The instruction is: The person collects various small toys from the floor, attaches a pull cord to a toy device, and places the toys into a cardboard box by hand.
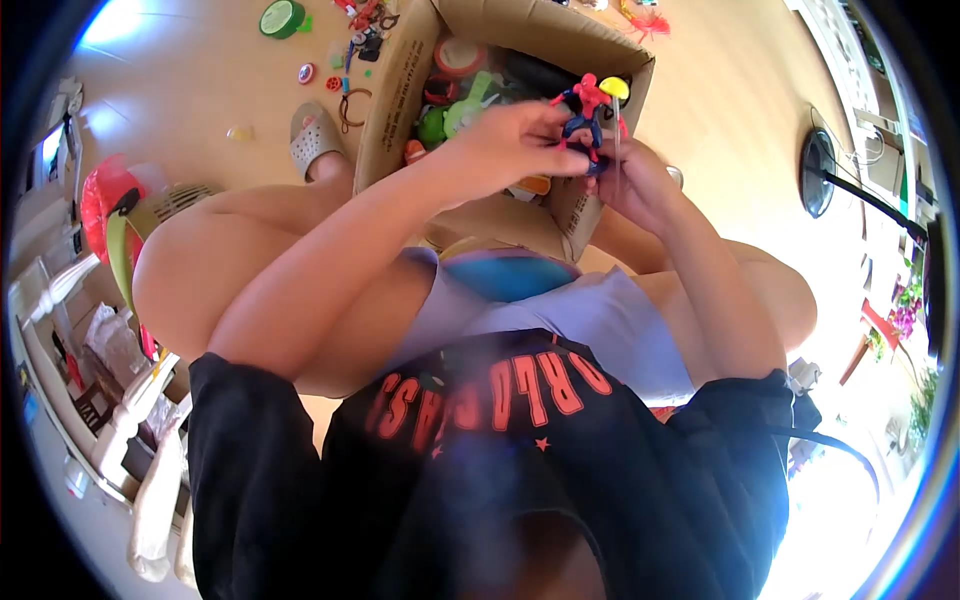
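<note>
A small red-and-blue Spider-Man figure (588,98) stands upright between my hands, above the cardboard box. My left hand (512,140) reaches in from the left, its fingers closed around the figure's legs. From the right, my right hand (640,185) is closed at the figure's feet, where a dark blue part shows. A thin, pale stick with a yellow rounded top (614,88) rises beside the figure, at my right fingers. Part of the figure's lower end is hidden by my fingers.
The open cardboard box (395,95) between my legs holds several toys, among them a green figure (468,105) and a roll of tape (460,56). A green tape roll (282,18) and small pieces lie on the floor. A black fan (817,172) stands at right.
</note>
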### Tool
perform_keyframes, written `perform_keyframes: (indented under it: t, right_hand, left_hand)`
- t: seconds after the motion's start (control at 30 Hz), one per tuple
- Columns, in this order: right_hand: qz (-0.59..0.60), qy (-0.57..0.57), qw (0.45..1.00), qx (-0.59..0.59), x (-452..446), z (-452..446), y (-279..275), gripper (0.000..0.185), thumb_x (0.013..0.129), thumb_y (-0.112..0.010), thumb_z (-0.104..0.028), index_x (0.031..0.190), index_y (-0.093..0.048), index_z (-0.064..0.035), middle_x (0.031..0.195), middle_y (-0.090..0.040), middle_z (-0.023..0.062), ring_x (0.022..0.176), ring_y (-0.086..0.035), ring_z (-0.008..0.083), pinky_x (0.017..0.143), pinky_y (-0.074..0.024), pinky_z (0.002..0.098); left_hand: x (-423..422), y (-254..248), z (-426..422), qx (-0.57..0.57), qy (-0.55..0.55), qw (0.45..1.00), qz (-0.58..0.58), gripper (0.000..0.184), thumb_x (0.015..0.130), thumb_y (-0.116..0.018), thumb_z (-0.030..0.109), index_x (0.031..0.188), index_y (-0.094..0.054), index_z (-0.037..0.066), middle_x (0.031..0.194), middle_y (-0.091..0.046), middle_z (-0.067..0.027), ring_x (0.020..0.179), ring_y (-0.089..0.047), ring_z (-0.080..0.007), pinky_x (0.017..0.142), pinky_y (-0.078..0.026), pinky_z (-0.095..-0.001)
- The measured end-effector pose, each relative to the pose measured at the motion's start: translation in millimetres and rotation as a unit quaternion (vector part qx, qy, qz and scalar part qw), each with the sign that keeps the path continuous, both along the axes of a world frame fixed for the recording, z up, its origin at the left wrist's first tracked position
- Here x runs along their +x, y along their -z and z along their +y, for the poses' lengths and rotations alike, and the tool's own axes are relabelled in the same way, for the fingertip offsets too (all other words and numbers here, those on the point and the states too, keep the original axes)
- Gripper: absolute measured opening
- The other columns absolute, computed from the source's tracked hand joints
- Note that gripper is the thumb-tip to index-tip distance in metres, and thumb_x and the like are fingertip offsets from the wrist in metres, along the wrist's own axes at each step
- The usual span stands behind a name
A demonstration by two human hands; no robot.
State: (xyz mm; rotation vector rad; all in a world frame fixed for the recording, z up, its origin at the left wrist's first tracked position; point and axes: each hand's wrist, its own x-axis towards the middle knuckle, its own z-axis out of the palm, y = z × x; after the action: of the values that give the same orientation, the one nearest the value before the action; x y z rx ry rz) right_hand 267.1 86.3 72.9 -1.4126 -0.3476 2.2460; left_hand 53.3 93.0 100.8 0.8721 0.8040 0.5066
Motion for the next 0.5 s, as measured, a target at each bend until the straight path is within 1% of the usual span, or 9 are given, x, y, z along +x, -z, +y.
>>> perform_keyframes:
  t: [0.03, 0.13, 0.17, 0.2, 0.27, 0.33, 0.37, 0.47, 0.5]
  right_hand:
    - [0.009, 0.009, 1.0, 0.002, -1, 1, 1, 0.029, 0.101, -0.042, -0.025, 0.11, -0.06, -0.0029, 0.087, -0.062, 0.0054, 0.06, -0.052, 0.0149, 0.059, -0.0454, 0.0264]
    - [0.016, -0.074, 0.995, 0.062, 7, 8, 2, 0.024, 0.101, -0.042, -0.021, 0.113, -0.056, -0.0068, 0.092, -0.063, 0.0051, 0.072, -0.06, 0.0168, 0.065, -0.0491, 0.0283]
    - [-0.058, -0.089, 0.992, 0.067, 3, 13, -3, 0.025, 0.1, -0.044, -0.023, 0.115, -0.053, -0.0043, 0.089, -0.062, 0.0069, 0.071, -0.062, 0.0177, 0.062, -0.0501, 0.0304]
    - [-0.135, -0.11, 0.97, 0.167, 8, 18, -1, 0.025, 0.099, -0.046, -0.022, 0.116, -0.052, -0.0045, 0.087, -0.062, 0.0075, 0.075, -0.064, 0.0201, 0.064, -0.0513, 0.0321]
    - [-0.284, -0.147, 0.877, 0.358, 18, 32, 6, 0.025, 0.098, -0.049, -0.02, 0.118, -0.049, -0.005, 0.085, -0.063, 0.0087, 0.082, -0.067, 0.025, 0.067, -0.0538, 0.0354]
    - [-0.413, -0.15, 0.713, 0.546, 32, 50, 1, 0.029, 0.095, -0.052, -0.017, 0.121, -0.048, -0.0052, 0.1, -0.06, 0.0137, 0.087, -0.067, 0.032, 0.07, -0.0549, 0.0398]
    - [-0.466, -0.148, 0.608, 0.625, 38, 56, -3, 0.031, 0.094, -0.053, -0.016, 0.122, -0.048, -0.0053, 0.107, -0.059, 0.0162, 0.089, -0.066, 0.0356, 0.072, -0.0555, 0.0419]
    - [-0.501, -0.11, 0.577, 0.636, 40, 58, -9, 0.032, 0.089, -0.062, -0.013, 0.118, -0.055, -0.0024, 0.105, -0.064, 0.008, 0.087, -0.063, 0.0165, 0.08, -0.0513, 0.0291]
    - [-0.516, -0.197, 0.63, 0.546, 44, 55, 6, 0.038, 0.092, -0.056, -0.015, 0.128, -0.046, -0.0064, 0.126, -0.048, 0.015, 0.082, -0.065, 0.0262, 0.074, -0.0527, 0.037]
  left_hand:
    - [7, 5, -2, 0.016, -0.026, 0.999, 0.022, 0.045, 0.086, -0.071, 0.018, 0.121, -0.056, -0.006, 0.113, -0.064, -0.0111, 0.104, -0.061, -0.015, 0.095, -0.045, -0.0298]
    - [16, 23, -2, 0.089, -0.072, 0.984, 0.133, 0.034, 0.087, -0.07, 0.017, 0.114, -0.063, -0.003, 0.1, -0.068, -0.0063, 0.093, -0.062, -0.0108, 0.086, -0.047, -0.0271]
    - [17, 30, 3, 0.12, -0.08, 0.974, 0.175, 0.031, 0.087, -0.07, 0.017, 0.112, -0.065, -0.002, 0.096, -0.069, -0.0049, 0.09, -0.062, -0.0098, 0.083, -0.048, -0.0265]
    - [17, 38, 8, 0.164, -0.095, 0.948, 0.256, 0.028, 0.088, -0.069, 0.021, 0.104, -0.069, -0.002, 0.088, -0.07, -0.0038, 0.081, -0.059, -0.0068, 0.075, -0.047, -0.0249]
    - [8, 43, 18, 0.248, -0.11, 0.899, 0.345, 0.032, 0.086, -0.07, 0.025, 0.104, -0.069, -0.001, 0.089, -0.072, -0.0087, 0.08, -0.065, -0.0139, 0.074, -0.049, -0.0291]
    - [-10, 59, 25, 0.372, -0.021, 0.785, 0.495, 0.034, 0.083, -0.071, 0.03, 0.106, -0.069, 0.004, 0.093, -0.071, -0.0154, 0.083, -0.068, -0.0278, 0.075, -0.05, -0.0356]
    - [-18, 74, 24, 0.334, -0.005, 0.797, 0.503, 0.034, 0.082, -0.071, 0.031, 0.107, -0.07, 0.008, 0.095, -0.069, -0.0184, 0.087, -0.065, -0.0365, 0.077, -0.05, -0.0413]
    - [-30, 109, 12, 0.26, 0.08, 0.811, 0.519, 0.031, 0.085, -0.066, 0.032, 0.109, -0.07, 0.014, 0.095, -0.069, -0.0146, 0.089, -0.064, -0.0362, 0.081, -0.05, -0.0435]
    - [-28, 115, 5, 0.323, 0.089, 0.778, 0.531, 0.032, 0.085, -0.069, 0.028, 0.109, -0.069, 0.007, 0.089, -0.07, -0.0163, 0.075, -0.068, -0.031, 0.074, -0.052, -0.0401]
